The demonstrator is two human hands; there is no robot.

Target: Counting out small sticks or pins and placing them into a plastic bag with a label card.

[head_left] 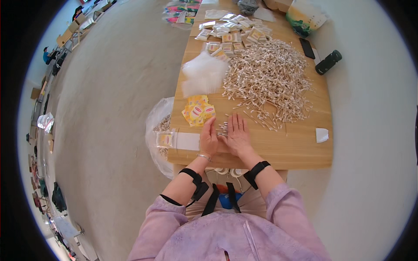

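A small row of cotton swabs (222,129) lies on the table between my two hands. On its left, my left hand (208,138) stands on edge with the fingers stretched forward, alongside the swabs. Flat over their right side, my right hand (238,135) has its fingers straight out. Just beyond them spreads a large heap of loose cotton swabs (270,78). Yellow printed cards (198,111) lie in a loose pile ahead of my left hand. Beside my left wrist are a white card strip (188,142) and a filled clear packet of swabs (165,139).
Clear plastic bags (202,74) and many filled packets (230,37) cover the wooden table's (287,152) far left. Near the wall are a dark bottle (328,62), a phone (307,48) and a white paper piece (321,135). A plastic-lined bin (152,115) adjoins the left edge.
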